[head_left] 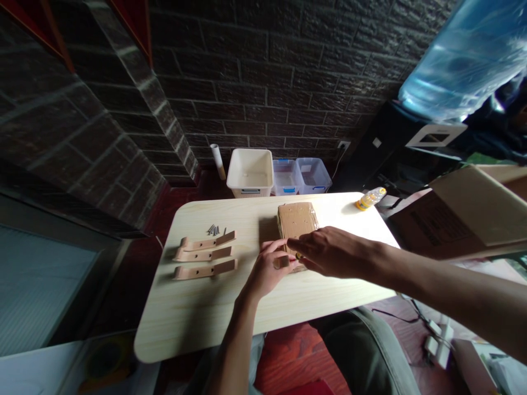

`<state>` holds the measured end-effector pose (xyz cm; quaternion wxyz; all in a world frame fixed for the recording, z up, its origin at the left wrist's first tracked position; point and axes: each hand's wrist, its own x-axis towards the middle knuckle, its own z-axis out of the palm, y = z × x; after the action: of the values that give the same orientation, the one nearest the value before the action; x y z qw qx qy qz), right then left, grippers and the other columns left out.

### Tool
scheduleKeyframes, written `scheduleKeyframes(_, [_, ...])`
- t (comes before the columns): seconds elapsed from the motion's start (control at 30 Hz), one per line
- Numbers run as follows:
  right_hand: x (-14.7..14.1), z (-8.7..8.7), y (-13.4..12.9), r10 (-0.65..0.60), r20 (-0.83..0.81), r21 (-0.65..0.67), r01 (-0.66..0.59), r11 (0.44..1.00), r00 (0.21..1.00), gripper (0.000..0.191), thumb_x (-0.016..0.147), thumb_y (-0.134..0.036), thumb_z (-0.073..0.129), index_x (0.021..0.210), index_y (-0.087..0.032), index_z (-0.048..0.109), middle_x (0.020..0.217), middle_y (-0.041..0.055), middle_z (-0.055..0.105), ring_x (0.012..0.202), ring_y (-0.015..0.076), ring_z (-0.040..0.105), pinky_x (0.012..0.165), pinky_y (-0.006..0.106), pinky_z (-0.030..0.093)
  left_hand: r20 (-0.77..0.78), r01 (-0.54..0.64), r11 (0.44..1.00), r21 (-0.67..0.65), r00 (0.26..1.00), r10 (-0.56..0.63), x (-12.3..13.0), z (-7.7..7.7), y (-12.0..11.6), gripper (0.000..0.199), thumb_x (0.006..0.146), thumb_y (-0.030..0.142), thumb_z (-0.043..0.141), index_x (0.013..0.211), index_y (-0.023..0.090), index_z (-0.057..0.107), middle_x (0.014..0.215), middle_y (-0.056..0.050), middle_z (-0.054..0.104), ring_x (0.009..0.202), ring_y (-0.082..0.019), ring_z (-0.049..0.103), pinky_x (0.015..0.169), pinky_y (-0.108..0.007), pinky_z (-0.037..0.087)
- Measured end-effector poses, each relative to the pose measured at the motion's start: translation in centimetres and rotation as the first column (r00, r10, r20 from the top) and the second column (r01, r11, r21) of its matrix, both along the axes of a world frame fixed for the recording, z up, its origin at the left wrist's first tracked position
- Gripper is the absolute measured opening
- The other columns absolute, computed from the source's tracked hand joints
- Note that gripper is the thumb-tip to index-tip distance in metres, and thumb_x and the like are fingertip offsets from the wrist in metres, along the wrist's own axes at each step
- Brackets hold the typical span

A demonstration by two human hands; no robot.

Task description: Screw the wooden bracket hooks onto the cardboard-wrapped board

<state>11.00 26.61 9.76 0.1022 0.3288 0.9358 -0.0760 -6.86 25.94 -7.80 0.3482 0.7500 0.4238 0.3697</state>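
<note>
On the table a cardboard box (297,216) lies under both of my hands. My left hand (263,271) is closed at its near left side, its fingers around a light wooden hook (282,262), of which only an end shows. From the right, my right hand (323,251) reaches over the box, fingers wrapped round a tool with a bit of yellow (298,255) showing; the rest is hidden in the grip. Several dark screws (214,230) lie to the left, above three more wooden hooks (206,269) with holes in them.
A plastic bottle (370,198) with yellow parts lies at the table's (206,329) far right corner. Behind the table stand a cream bin (250,169) and two clear bins (313,174). To the right are a large cardboard carton (461,214) and a water dispenser (382,142).
</note>
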Motion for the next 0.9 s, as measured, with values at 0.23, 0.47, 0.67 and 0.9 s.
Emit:
scheduleKeyframes(0.23, [0.1, -0.1, 0.1, -0.048, 0.066, -0.03, 0.05, 0.998, 0.997, 0.019, 0.102, -0.022, 0.047, 0.115, -0.013, 0.057, 0.076, 0.005, 0.067, 0.059, 0.0122, 0.056, 0.054, 0.026, 0.034, -0.012, -0.007, 1.0, 0.027, 1.0, 0.007, 0.0, -0.2, -0.1, 0.008, 0.083, 0.03, 0.077, 0.089, 0.025, 0.078, 0.123, -0.005, 0.068, 0.118, -0.025, 0.057, 0.103, -0.042, 0.05])
scheduleKeyframes(0.47, [-0.8, 1.4, -0.2, -0.072, 0.149, -0.009, 0.074, 0.997, 0.986, 0.021, 0.1, -0.027, 0.049, 0.113, -0.012, 0.057, 0.075, 0.0055, 0.067, 0.06, 0.0145, 0.059, 0.049, 0.028, 0.026, 0.007, -0.012, 0.999, 0.031, 1.0, 0.012, 0.0, -0.1, -0.5, 0.01, 0.083, 0.03, 0.077, 0.09, 0.023, 0.078, 0.127, -0.007, 0.067, 0.119, -0.025, 0.057, 0.105, -0.044, 0.05])
scheduleKeyframes(0.67, [-0.8, 2.0, -0.6, -0.102, 0.1, -0.042, 0.107, 0.993, 0.99, 0.022, 0.098, -0.025, 0.052, 0.113, -0.01, 0.059, 0.076, 0.0083, 0.069, 0.058, 0.0148, 0.06, 0.049, 0.026, 0.027, 0.082, -0.036, 0.999, -0.002, 0.996, 0.036, 0.0, 0.0, -1.1, 0.028, 0.078, 0.029, 0.081, 0.106, 0.023, 0.075, 0.131, -0.009, 0.065, 0.125, -0.025, 0.057, 0.11, -0.046, 0.047])
scheduleKeyframes(0.9, [-0.8, 2.5, -1.2, -0.131, 0.102, 0.005, 0.131, 0.991, 0.986, 0.022, 0.096, -0.025, 0.056, 0.112, -0.011, 0.059, 0.081, 0.011, 0.072, 0.065, 0.0174, 0.065, 0.049, 0.025, 0.03, 0.161, -0.065, 0.992, -0.105, 0.984, 0.081, 0.6, -0.5, -2.4, 0.038, 0.073, 0.025, 0.084, 0.109, 0.023, 0.072, 0.159, -0.01, 0.035, 0.142, -0.028, 0.045, 0.114, -0.046, 0.043])
